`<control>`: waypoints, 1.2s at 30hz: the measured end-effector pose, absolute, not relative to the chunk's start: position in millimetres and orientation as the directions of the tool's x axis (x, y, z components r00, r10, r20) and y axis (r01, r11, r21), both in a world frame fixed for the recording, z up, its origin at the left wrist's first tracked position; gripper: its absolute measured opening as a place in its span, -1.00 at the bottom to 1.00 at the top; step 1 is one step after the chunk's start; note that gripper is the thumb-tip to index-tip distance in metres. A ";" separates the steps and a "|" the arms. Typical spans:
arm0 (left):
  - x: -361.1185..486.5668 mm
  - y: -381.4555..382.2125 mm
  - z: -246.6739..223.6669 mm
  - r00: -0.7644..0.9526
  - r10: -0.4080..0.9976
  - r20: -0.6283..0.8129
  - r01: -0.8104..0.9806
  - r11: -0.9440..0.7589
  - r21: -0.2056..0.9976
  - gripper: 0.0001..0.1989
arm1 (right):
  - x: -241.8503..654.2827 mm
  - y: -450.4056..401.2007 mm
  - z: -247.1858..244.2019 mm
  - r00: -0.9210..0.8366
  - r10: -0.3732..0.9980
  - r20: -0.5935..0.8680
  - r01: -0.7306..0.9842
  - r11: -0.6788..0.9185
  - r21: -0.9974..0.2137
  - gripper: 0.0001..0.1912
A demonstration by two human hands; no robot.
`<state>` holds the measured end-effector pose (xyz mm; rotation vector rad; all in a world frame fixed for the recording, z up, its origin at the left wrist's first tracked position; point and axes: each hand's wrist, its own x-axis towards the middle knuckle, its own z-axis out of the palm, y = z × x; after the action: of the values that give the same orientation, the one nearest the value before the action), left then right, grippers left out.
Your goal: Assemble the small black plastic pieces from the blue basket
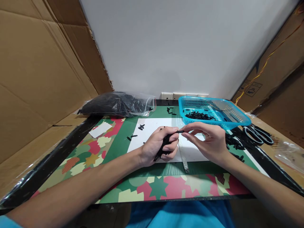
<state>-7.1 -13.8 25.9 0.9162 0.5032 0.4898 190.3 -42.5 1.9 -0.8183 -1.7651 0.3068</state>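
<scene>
While the left hand point(154, 144) clutches black pieces point(164, 147), the right hand point(212, 139) pinches one piece point(180, 131).
Curled fingers point(171, 147) likely stop the bunch spilling — a fingertip hold suits slim ends.

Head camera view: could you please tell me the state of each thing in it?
Left hand: closed around black pieces
Right hand: pinching one black piece
Blue basket: upright, partly filled
Plastic bag: lying, bulging, seal unclear
White sheet: flat, partly covered
Scissors: lying flat, blades unclear

Hands could pass over the patterned mat's front strip point(166, 188); the blue perforated plastic basket point(237, 118) obstructs back right.
</scene>
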 end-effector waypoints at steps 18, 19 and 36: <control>-6.4 -13.2 23.7 0.753 0.631 -0.186 -0.178 0.468 0.866 -0.60 | 192.9 -43.2 2.3 -0.274 0.603 0.749 0.504 0.754 -0.422 -0.89; -6.2 -12.9 22.9 0.752 0.633 -0.184 -0.168 0.454 0.875 -0.59 | 193.5 -42.5 0.9 -0.316 0.561 0.766 0.521 0.777 -0.354 -0.87; -1.8 -14.3 18.0 0.722 0.654 -0.227 -0.136 0.455 0.880 -0.59 | 191.8 -40.6 -2.4 -0.336 0.397 0.854 0.584 0.799 -0.141 -0.82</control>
<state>-1.8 -14.3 18.0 0.9861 0.6016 0.5254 191.8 -40.6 -2.4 -0.7337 -1.9713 -0.2321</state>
